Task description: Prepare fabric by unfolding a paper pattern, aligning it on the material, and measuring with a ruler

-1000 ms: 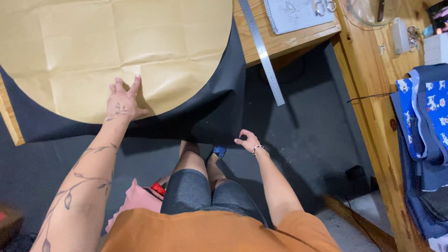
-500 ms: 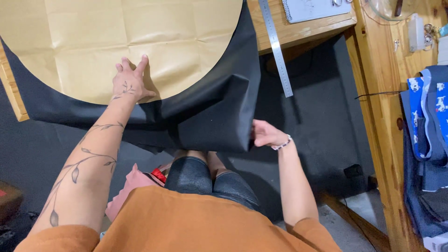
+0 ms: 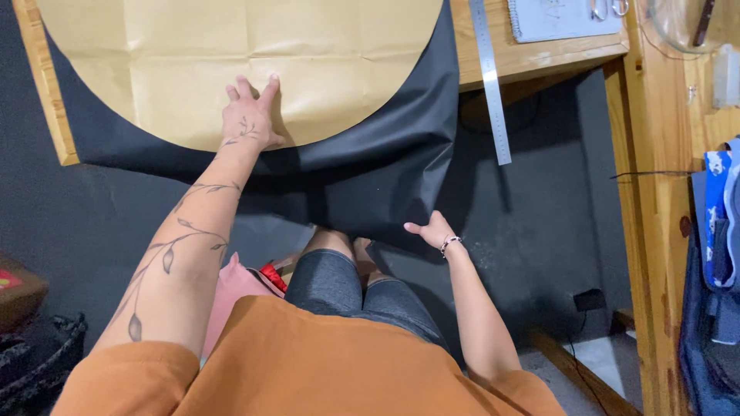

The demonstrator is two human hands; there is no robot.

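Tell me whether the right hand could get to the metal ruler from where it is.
Probably yes. The right hand grips the hanging black fabric below the table edge; the metal ruler overhangs that edge just above, with nothing between, though the hand would have to release the fabric.

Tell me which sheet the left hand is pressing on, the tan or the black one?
The tan paper pattern: the left hand lies flat on its curved lower edge. The black fabric lies underneath.

Open floor point(image 3: 532, 231) lies right of the hanging black sheet point(image 3: 385, 177); the steel ruler point(image 3: 489, 77) overhangs the table edge point(image 3: 539, 65) above it.
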